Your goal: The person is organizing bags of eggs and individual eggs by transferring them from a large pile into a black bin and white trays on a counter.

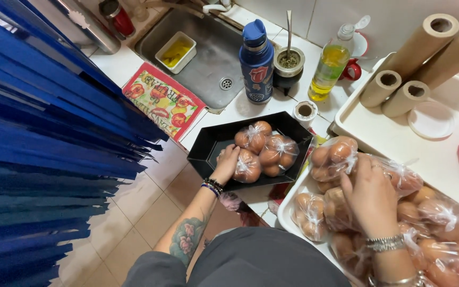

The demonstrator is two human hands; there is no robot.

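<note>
Small clear plastic bags, each knotted at the top and packed with brown eggs, fill this stretch of counter. Three of them sit in a black tray (208, 142) with sloping walls, which stands at the near edge of the white tiled counter (240, 109), just right of the steel sink (208, 58). The left hand (226, 163) rests on the nearest bag in the tray (247, 166), its fingers curled together over the bag's left side, with the tray's near wall right below the wrist. The left half of the black tray is bare.

To the right, a white tray (288, 204) is heaped with more bags. The right hand (368, 192) lies palm down on that heap, fingers spread and bent over a bag of eggs (331, 154) at the far left of the pile; the fingertips press its plastic, though whether they pinch it I cannot tell. Behind stand a blue bottle (256, 61), a mate cup (288, 66) and an oil bottle (329, 64).
</note>
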